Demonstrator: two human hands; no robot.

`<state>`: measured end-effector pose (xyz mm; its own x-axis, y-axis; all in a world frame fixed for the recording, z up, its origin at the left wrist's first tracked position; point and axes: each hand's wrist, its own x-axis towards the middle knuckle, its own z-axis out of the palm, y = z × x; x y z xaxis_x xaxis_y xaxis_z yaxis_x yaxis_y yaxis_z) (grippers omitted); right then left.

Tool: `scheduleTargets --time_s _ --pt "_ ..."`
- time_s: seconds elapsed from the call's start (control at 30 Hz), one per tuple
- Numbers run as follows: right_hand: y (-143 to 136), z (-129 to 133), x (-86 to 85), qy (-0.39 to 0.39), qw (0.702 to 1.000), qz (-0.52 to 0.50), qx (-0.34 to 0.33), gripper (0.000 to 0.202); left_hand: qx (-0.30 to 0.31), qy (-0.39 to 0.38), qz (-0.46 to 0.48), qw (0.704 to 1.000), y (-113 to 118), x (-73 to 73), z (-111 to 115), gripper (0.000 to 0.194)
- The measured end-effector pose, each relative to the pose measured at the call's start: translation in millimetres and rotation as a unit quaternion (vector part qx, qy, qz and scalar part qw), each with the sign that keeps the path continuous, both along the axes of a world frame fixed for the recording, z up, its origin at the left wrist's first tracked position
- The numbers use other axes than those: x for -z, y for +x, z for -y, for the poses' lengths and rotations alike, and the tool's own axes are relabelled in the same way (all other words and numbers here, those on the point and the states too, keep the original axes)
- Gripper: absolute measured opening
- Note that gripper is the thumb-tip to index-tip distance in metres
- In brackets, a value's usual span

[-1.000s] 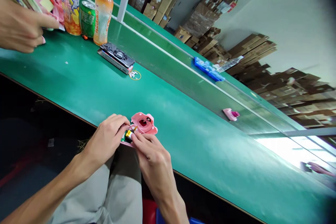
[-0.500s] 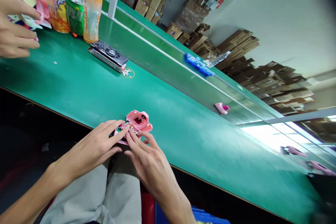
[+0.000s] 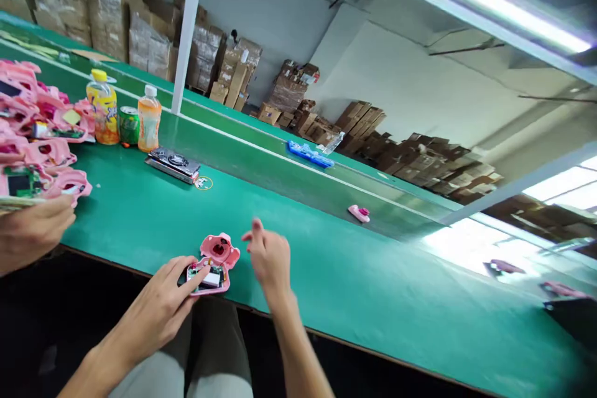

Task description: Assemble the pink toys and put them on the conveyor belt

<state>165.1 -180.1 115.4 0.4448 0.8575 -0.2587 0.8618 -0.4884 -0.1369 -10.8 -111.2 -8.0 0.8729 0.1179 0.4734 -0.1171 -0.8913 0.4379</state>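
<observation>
My left hand (image 3: 163, 301) grips a pink plastic casing (image 3: 227, 280) at the table's front edge. Its index finger rests on the parts inside, where a green circuit board (image 3: 193, 272) and a white rectangular block (image 3: 212, 279) show. A pink animal-shaped cover (image 3: 215, 247) with a dark round opening lies flipped back at the casing's far side. My right hand (image 3: 271, 261) is raised just right of the casing, apart from it. Its fingers are partly curled and slightly blurred, one pointing up, and nothing shows in them.
At left, another person's hand (image 3: 35, 233) holds a similar piece beside a pile of pink casings (image 3: 41, 99). Two drink bottles (image 3: 149, 121), a green can (image 3: 129, 125) and a black boxed item (image 3: 173, 164) stand farther back. A pink part (image 3: 359, 213) and blue tray (image 3: 310, 154) lie beyond.
My right hand has lifted off the casing and moved right, uncovering the white block. My left hand stays on the casing. The view has tilted up, and the other person's hand now holds a piece.
</observation>
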Motion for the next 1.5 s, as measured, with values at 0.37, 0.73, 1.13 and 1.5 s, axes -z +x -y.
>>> scheduleTargets --time_s 0.37,0.73,1.13,1.5 --pt "20 -8 -56.3 -0.164 0.973 -0.163 0.026 0.041 -0.066 -0.190 0.074 0.977 6 12.3 19 0.045" --pt "-14 48 -123.1 0.143 0.954 -0.124 -0.234 0.024 0.031 -0.692 0.214 0.689 30 -84.6 38 0.039" --pt "-1 52 -129.4 0.166 0.966 -0.093 -0.175 0.022 0.087 -0.714 0.179 0.671 38 -115.4 43 0.033" --pt "-57 95 -58.6 0.468 0.873 0.138 -0.013 0.034 0.067 -0.744 0.211 0.631 51 -112.1 46 0.020"
